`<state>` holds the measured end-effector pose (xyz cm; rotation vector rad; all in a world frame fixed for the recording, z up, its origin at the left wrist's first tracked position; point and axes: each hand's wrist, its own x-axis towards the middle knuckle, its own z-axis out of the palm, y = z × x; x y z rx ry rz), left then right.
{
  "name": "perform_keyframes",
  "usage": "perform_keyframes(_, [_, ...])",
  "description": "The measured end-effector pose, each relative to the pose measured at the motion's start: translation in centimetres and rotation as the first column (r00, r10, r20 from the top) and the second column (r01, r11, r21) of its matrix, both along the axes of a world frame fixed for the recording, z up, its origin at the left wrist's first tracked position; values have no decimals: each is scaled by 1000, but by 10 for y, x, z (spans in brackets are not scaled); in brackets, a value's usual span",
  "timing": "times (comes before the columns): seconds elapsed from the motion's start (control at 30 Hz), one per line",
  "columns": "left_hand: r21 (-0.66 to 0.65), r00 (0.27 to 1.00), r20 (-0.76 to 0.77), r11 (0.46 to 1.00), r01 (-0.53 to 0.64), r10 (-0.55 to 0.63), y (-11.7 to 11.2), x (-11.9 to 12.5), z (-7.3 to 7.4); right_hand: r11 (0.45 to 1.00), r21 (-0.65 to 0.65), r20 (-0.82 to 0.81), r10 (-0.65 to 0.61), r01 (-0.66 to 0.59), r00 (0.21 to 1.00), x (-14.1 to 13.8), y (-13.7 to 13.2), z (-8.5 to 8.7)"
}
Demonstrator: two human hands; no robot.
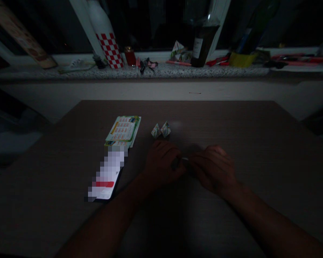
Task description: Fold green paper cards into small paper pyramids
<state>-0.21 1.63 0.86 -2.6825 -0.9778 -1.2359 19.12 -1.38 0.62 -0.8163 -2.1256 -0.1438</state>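
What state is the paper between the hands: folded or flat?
Cannot tell. Only a pale sliver of the paper shows between the left hand and right hand; both pinch it, fingers curled, hiding its shape.

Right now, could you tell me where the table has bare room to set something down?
The table is bare right of the right hand, out to its right edge, and along the far edge behind the two folded paper pieces. Left of the left hand it is crowded: a printed leaflet and a phone lie there. The windowsill is cluttered.
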Motion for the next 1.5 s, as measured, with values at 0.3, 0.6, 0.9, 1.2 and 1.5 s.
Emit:
perform_keyframes(0.3, [-25,996,-49,997,-79,78,8,-13,-1,998,23,-59,-49,51,997,6,-3,12])
perform_keyframes(0.6, [-166,996,44,984,-67,75,4,-19,-2,982,-166,-175,-115,86,978,15,-1,11])
perform_keyframes(0.9, [-421,996,-94,906,-48,10,-6,0,-12,865,-496,-129,-161,77,978,2,16,-16])
perform_keyframes(1.2, [-589,986,-163,801,-111,17,2,-1,-16,747,-665,-175,-150,-4,973,-2,25,-33])
perform_keyframes(1.5, [-549,998,-57,836,-28,-4,0,5,-19,741,-671,-233,-195,-13,953,-9,17,-22])
